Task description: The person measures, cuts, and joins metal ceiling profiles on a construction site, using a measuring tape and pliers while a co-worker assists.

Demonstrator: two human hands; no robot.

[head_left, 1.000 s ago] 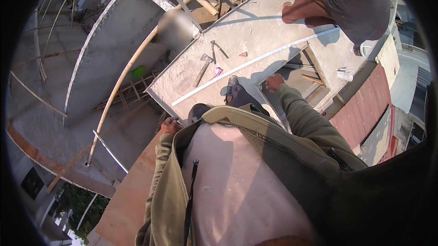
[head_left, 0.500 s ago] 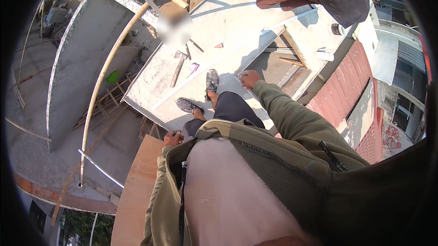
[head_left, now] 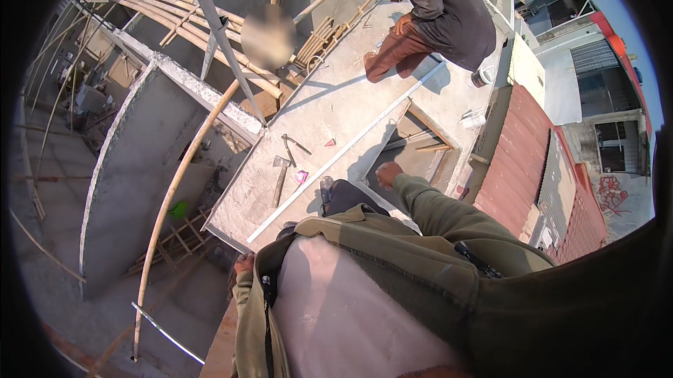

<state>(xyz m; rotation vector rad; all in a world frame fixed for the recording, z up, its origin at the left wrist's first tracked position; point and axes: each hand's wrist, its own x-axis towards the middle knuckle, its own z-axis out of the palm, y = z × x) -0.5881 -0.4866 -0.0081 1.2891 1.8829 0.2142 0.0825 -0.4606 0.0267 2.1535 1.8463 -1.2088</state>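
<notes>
My left hand (head_left: 244, 264) hangs at my side by the front left edge of the concrete slab (head_left: 235, 210), its fingers curled with nothing visible in them. My right hand (head_left: 389, 175) is loosely closed and empty, in the air beside a rectangular opening (head_left: 420, 141) in the slab. A hatchet (head_left: 280, 180) lies ahead of my feet, with long-handled pincers (head_left: 294, 145) beyond it and a small purple-pink object (head_left: 301, 176) beside it. A long white straight strip (head_left: 329, 163) runs diagonally past these tools.
A person (head_left: 449, 17) in a hat crouches at the far edge. A paint bucket (head_left: 482, 77) and a white container (head_left: 473, 119) stand at right. Left of the slab is a drop with bamboo poles (head_left: 175, 175) and a curved concrete wall (head_left: 140, 168). A red metal roof (head_left: 515, 147) lies right.
My view has tilted up, showing more of the crouching person and the bamboo. In the picture my left hand sits lower and further left, my right hand lower.
</notes>
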